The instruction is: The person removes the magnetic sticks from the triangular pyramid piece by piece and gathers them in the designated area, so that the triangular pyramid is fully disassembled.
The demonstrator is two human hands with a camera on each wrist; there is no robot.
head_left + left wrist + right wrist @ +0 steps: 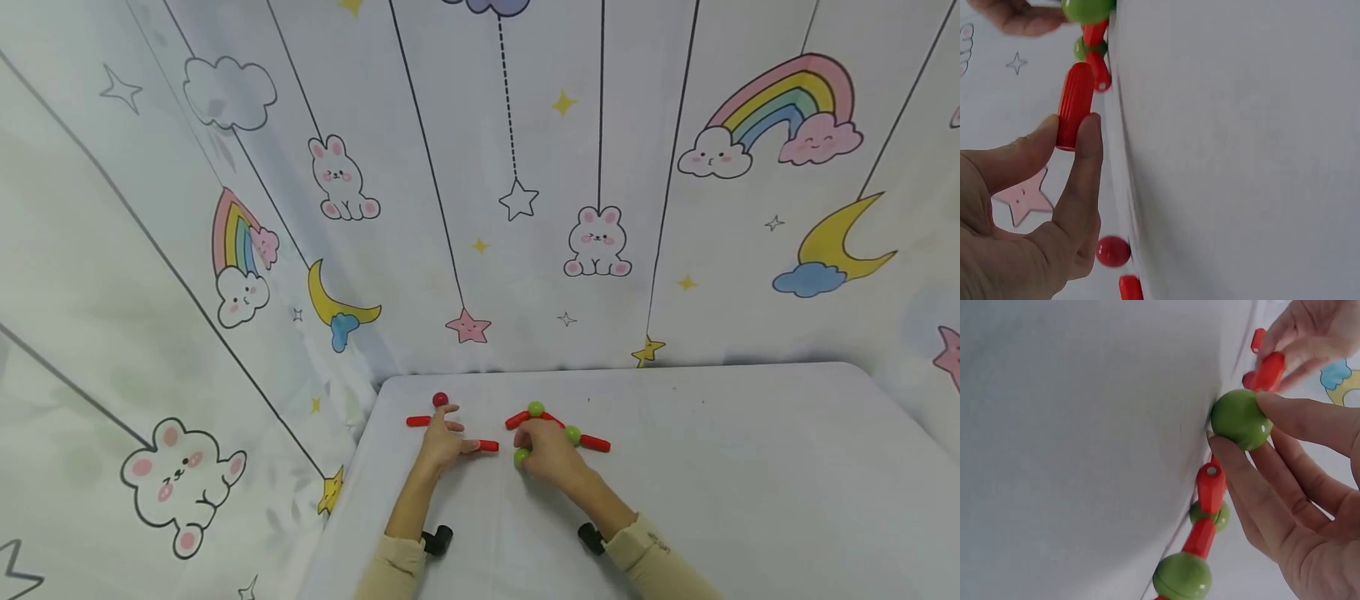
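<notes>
My left hand (441,446) pinches a short red ridged rod (1075,106) between thumb and fingertips, with the rod's far end pointing toward the right hand. A green ball (1241,419) is held by the thumb and fingers of my right hand (555,452). The held rod and the held ball are apart in the head view. Just beyond the right hand lies a row of red rods (595,443) joined by two green balls (536,409); the hand covers part of it. Near the left fingers sit a red ball (440,400) and another red rod (418,422).
A white-covered table (720,483) spreads under both hands, its far edge meeting a curtain (525,275) printed with rabbits, stars and rainbows. Another such curtain hangs along the left side. Each wrist carries a small black camera (438,540).
</notes>
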